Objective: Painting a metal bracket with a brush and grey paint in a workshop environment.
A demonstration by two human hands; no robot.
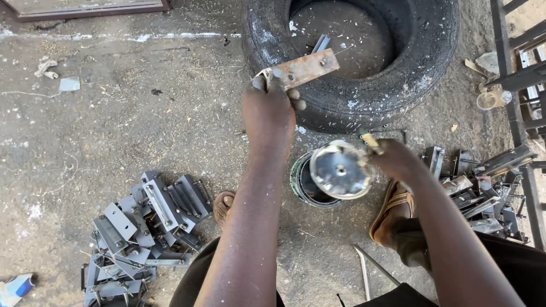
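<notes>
On the ground, between the feet: a small open paint can (304, 181) stands on the dusty concrete floor (114, 131), just below an old tyre (364, 62).

Left hand: the left hand (268, 109) is raised over the floor and closed firmly on one end of a rusty flat metal plate (304, 68). The plate is tilted a little and its free end points to the tyre.

Right hand: the right hand (392, 159) is closed on a thin brush handle (371, 142). The shiny round can lid (340, 169) is just beside this hand, above the can; I cannot tell if the fingers also hold the lid or if it only leans on the can.

Step in hand: as I judge it, the person is getting paint on the brush while the bare plate waits in the other hand.

Next move calls for: a steady plate, held by the end only, and the brush brought up to it without drips.

Left pile: a heap of grey painted metal brackets (145, 227) lies near the left foot (223, 206).

Right pile: unpainted metal parts (478, 187) lie beside the right sandal (392, 210).

Far right: a dark metal frame (515, 79) stands at the edge.
</notes>
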